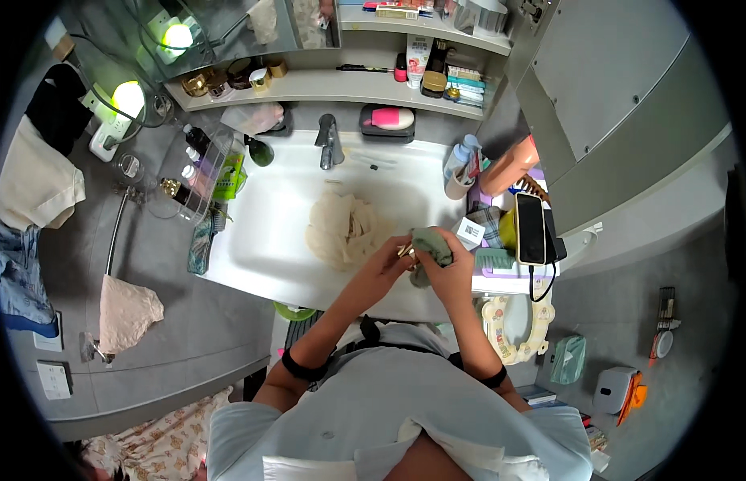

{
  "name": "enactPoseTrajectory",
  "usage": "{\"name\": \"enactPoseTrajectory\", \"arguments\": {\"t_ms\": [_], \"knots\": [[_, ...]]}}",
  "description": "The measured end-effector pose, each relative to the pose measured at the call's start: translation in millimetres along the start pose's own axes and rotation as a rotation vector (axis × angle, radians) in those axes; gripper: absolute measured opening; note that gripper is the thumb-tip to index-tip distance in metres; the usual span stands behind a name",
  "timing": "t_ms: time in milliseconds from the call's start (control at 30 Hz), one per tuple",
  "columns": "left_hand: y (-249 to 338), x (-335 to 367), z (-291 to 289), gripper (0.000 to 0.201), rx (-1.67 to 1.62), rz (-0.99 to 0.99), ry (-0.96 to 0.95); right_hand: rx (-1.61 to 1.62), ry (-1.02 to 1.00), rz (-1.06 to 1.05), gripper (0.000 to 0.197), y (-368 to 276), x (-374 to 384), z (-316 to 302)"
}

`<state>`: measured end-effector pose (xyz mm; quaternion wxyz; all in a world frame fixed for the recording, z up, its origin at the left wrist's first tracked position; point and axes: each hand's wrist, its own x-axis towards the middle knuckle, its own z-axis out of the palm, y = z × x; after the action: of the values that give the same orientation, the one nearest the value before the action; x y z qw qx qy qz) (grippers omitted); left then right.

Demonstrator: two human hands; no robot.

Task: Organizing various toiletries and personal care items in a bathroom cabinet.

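Observation:
In front of me, over the near right part of the white washbasin (269, 152), my two hands meet. My left hand (386, 263) is closed on a small shiny gold-coloured object (406, 251), whose kind I cannot make out. Against that object my right hand (453, 268) grips a crumpled grey-green cloth (427, 240), part of which hangs below the fingers. Left of my hands, a bunched cream-coloured cloth (341, 228) lies in the basin below the grey faucet (329, 143).
A wire rack (213, 176) with bottles stands on the left. Along the right rim are a toothbrush cup (458, 186), a small white box (469, 232) and a cabled phone (531, 228). A soap dish (387, 124) sits behind; a shelf (309, 84) of cosmetics runs above.

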<state>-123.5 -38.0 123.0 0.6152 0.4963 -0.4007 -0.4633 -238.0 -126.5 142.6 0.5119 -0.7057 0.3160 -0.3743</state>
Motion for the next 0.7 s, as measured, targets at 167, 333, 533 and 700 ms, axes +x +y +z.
{"name": "enactPoseTrajectory", "arguments": {"t_ms": [167, 333, 533, 700], "knots": [[15, -3, -7, 0.033, 0.095, -0.019, 0.098, -0.106, -0.033, -0.077, 0.028, -16, 10, -3], [44, -9, -22, 0.035, 0.204, 0.198, 0.407, 0.197, 0.056, 0.006, 0.030, -29, 23, -10], [60, -15, -27, 0.037, 0.243, 0.206, 0.440, 0.192, -0.130, 0.032, 0.033, -44, 30, 10], [60, -12, -28, 0.040, 0.257, 0.220, 0.376, 0.122, -0.197, 0.043, 0.035, -46, 22, 27]]}}
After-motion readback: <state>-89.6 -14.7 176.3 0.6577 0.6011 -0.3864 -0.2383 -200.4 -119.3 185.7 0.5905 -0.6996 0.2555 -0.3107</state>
